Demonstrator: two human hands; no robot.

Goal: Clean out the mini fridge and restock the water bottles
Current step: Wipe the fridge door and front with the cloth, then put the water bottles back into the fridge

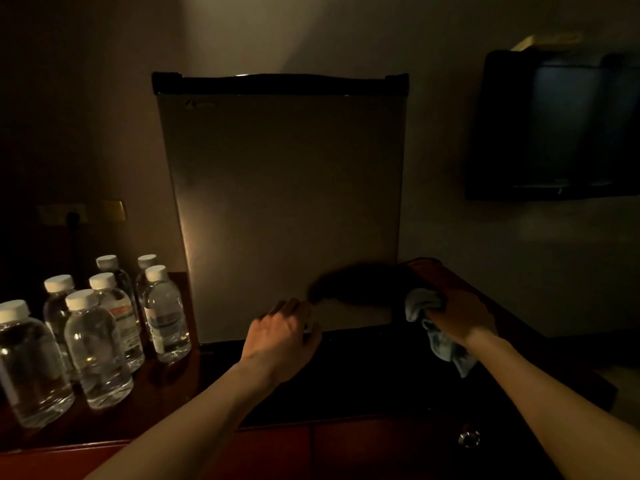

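A grey mini fridge (280, 202) with its door closed stands on a dark wooden cabinet top (346, 386). Several clear water bottles (97, 344) with white caps stand to its left. My left hand (282, 332) hovers at the bottom of the fridge door, fingers loosely curled and holding nothing that I can see. My right hand (462, 318) grips a light blue cloth (434, 327) just right of the fridge's lower right corner.
A dark television (557, 126) hangs on the wall to the right. A wall socket plate (81, 213) sits behind the bottles. A drawer knob (469, 438) shows on the cabinet front below. The room is dim.
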